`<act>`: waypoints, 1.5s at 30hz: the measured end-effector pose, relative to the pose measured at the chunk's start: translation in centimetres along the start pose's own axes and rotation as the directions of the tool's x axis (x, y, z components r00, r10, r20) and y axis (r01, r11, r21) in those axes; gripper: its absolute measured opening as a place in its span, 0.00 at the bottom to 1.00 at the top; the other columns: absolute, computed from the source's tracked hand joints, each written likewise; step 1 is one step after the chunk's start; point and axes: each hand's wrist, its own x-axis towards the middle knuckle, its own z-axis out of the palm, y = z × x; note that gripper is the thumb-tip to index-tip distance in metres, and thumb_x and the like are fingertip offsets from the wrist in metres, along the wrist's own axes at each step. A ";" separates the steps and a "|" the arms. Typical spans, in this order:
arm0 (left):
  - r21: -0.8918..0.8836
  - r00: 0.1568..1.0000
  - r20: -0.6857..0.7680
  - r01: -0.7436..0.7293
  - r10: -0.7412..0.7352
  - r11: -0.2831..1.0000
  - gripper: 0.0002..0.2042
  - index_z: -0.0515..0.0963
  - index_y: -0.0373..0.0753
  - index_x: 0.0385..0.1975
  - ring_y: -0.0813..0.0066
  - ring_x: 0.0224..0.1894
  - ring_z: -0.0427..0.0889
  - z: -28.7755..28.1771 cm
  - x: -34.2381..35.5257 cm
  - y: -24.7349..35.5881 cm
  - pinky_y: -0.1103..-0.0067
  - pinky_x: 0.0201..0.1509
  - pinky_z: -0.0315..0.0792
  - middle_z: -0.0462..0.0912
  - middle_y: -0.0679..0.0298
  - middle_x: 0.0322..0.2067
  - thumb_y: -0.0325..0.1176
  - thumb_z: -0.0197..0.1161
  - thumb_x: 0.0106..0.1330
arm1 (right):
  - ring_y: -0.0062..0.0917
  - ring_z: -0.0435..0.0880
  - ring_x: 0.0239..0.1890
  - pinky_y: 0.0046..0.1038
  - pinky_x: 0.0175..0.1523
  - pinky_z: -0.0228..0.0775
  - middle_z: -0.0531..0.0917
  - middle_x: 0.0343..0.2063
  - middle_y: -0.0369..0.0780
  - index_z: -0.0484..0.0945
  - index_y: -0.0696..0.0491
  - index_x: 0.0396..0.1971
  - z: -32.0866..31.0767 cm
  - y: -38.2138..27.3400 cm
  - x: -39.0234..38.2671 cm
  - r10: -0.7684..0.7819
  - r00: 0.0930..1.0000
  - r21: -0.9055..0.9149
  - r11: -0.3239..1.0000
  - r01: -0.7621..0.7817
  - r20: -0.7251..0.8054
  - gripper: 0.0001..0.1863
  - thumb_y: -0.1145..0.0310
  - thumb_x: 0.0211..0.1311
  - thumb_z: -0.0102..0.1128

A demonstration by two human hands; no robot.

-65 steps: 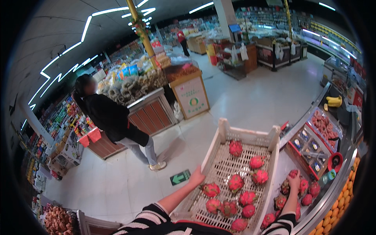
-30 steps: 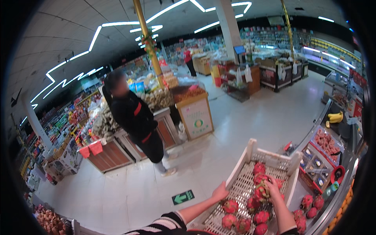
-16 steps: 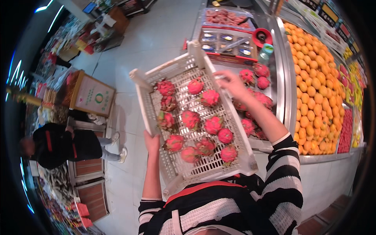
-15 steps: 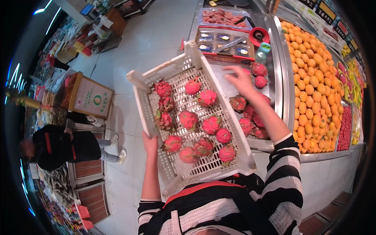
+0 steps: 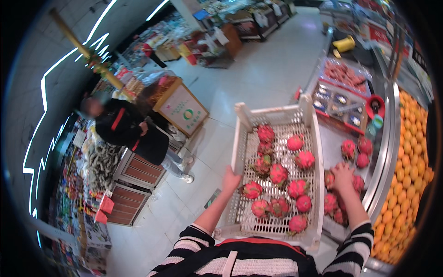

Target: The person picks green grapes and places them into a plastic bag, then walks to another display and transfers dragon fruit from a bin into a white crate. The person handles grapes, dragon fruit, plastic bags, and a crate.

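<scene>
A white slatted plastic crate (image 5: 315, 138) stands before me, holding several pink dragon fruits (image 5: 278, 173) with dried green-brown scales. At its left side, my left hand (image 5: 230, 180) is closed round the rim. To the right of the crate lie more dragon fruits (image 5: 330, 203) on a metal display counter (image 5: 339, 130). Over this loose group, my right hand (image 5: 343, 175) bends its fingers down round a dragon fruit mostly covered by the hand; the fingertips are hidden. Three dragon fruits (image 5: 362, 160) sit a little farther back on the counter.
Behind the fruits, packed trays (image 5: 340, 104) and a red-rimmed round item (image 5: 375, 106) sit beside a clear jar (image 5: 374, 123). Orange fruits (image 5: 406, 184) are heaped beyond the metal divider at right. A person in dark clothes (image 5: 131, 131) stands left, near a framed display box (image 5: 182, 108).
My right hand has come back toward me, from over the counter's rear dragon fruits down onto the nearer group. My left hand keeps its hold on the crate. The view has swung left.
</scene>
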 end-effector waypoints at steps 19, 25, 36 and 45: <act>-0.102 0.996 0.080 0.041 -0.033 0.994 0.22 0.63 0.35 0.45 0.45 0.44 0.78 -1.5 -1.3 1.3 0.58 0.47 0.72 0.78 0.44 0.41 0.35 0.60 0.53 | 0.37 0.82 0.43 0.35 0.52 0.72 0.83 0.39 0.45 0.73 0.52 0.50 0.2 4.3 3.8 0.016 0.993 0.581 0.812 0.054 -0.115 0.37 0.48 0.38 0.69; -0.127 0.999 0.034 0.043 -0.039 0.991 0.21 0.64 0.34 0.44 0.45 0.42 0.79 -2.0 -1.8 2.0 0.58 0.44 0.73 0.79 0.45 0.37 0.33 0.60 0.51 | 0.33 0.79 0.48 0.33 0.53 0.71 0.78 0.47 0.42 0.68 0.54 0.57 -0.8 8.3 6.6 0.140 0.988 0.961 -0.260 0.095 -0.060 0.33 0.51 0.55 0.62; -0.119 1.000 0.010 0.007 -0.006 0.993 0.19 0.64 0.34 0.44 0.45 0.42 0.79 -1.9 -2.0 1.8 0.57 0.44 0.73 0.79 0.46 0.37 0.31 0.58 0.52 | 0.40 0.77 0.53 0.37 0.56 0.68 0.77 0.50 0.49 0.65 0.50 0.60 -13.8 -14.4 13.5 -0.004 0.933 0.806 0.502 0.314 -0.361 0.40 0.51 0.48 0.67; -0.162 1.000 0.018 0.009 -0.006 0.987 0.19 0.61 0.36 0.44 0.45 0.43 0.77 -1.5 -1.9 1.5 0.56 0.44 0.71 0.77 0.46 0.40 0.31 0.57 0.53 | 0.44 0.79 0.44 0.40 0.50 0.71 0.80 0.39 0.46 0.72 0.50 0.53 -11.7 -15.8 14.3 -0.183 0.844 0.438 0.788 0.433 -0.505 0.31 0.59 0.47 0.68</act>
